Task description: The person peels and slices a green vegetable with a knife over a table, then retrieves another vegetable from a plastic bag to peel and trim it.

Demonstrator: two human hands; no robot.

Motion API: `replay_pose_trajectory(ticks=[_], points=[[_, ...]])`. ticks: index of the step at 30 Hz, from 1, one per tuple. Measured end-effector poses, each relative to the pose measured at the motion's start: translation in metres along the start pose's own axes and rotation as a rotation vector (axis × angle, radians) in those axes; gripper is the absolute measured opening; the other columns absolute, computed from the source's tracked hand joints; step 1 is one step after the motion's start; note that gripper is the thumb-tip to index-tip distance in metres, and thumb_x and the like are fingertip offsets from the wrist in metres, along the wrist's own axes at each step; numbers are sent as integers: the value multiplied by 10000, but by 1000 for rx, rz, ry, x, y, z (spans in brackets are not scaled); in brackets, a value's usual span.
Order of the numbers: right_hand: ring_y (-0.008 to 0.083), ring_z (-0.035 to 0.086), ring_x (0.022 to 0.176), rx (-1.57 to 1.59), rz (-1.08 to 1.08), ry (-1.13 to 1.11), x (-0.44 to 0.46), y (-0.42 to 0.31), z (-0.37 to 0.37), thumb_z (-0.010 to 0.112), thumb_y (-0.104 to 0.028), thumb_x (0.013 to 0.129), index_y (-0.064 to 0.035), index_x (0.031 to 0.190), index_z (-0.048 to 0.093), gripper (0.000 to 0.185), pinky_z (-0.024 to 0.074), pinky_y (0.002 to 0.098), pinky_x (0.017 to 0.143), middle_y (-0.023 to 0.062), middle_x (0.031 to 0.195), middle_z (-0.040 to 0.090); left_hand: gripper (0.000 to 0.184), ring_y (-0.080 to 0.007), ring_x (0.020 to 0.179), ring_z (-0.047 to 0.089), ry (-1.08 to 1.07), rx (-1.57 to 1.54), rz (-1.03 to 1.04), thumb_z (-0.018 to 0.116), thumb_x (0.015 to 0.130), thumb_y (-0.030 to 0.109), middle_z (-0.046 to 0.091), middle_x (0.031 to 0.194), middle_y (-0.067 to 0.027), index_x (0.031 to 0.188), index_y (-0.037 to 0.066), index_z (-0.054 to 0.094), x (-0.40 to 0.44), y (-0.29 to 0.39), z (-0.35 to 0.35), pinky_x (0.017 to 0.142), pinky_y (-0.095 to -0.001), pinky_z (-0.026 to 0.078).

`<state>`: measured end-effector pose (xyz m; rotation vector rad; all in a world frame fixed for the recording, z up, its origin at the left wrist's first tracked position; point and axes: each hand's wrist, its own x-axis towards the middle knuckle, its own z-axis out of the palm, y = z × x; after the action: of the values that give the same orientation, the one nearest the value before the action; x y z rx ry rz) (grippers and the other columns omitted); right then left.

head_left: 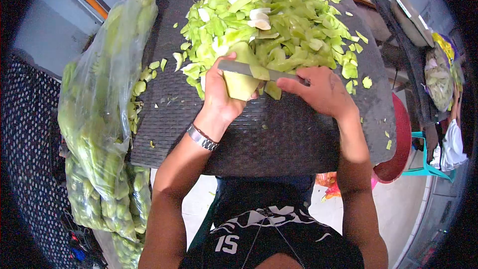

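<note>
My left hand (218,92), with a metal watch on its wrist, is closed around a large pale green vegetable (240,87) near the table's middle. My right hand (326,89) grips a knife (234,67), whose handle is mostly hidden by the fingers. The flat grey blade lies across the upper part of the vegetable, pointing left toward my left thumb. A thin slice (260,72) covers part of the blade. Just beyond both hands rises a broad heap of green slices and peelings (298,30), with a few whitish pieces on it.
The dark woven-look table (239,142) ends close to my body. Along its left side stand clear plastic bags (104,84) full of green vegetables. Loose scraps (367,82) lie right of the heap. A red tub (398,142) and a teal stool (423,162) are beyond the right edge.
</note>
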<state>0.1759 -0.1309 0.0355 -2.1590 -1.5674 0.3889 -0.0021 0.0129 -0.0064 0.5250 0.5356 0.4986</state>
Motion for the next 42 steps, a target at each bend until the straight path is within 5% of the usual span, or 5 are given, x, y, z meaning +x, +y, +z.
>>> replay_pose_trajectory(ticks=[12,17,23,32,42], points=[[357,668,711,145,119,109,6,17,-2,622,-638,904,33,784,643,682,493,445,670,224,700,628,576,-335,864,692,-227,-27,7,450,999,562,672,1168,-142,1375,137,547,-6,6,3,546,-395,532],[410,673,617,54,-254,197,-8,-24,25,685,-716,800,-33,793,632,686,523,491,574,199,635,635,575,-299,1190,641,-57,-49,97,521,987,547,664,1315,-104,1403,154,570,-7,-3,5,1077,-493,465],[410,677,675,1,-321,148,-11,-25,28,736,-665,789,-25,839,598,656,521,456,614,183,650,614,572,-273,1202,632,-69,0,108,551,960,533,648,1336,-98,1380,145,587,-10,-10,7,1063,-493,477],[394,595,640,-11,-114,235,12,31,5,700,-607,840,-16,808,583,603,427,430,577,196,662,563,587,-340,885,699,-86,-15,73,454,993,539,676,1128,-148,1358,88,544,-16,-6,14,571,-433,573],[413,684,732,-28,152,277,20,50,-7,612,-733,849,-9,819,684,729,515,507,656,230,704,657,592,-310,994,696,-246,-36,-36,501,1004,521,677,1215,-149,1390,73,539,-19,-4,14,791,-477,605]])
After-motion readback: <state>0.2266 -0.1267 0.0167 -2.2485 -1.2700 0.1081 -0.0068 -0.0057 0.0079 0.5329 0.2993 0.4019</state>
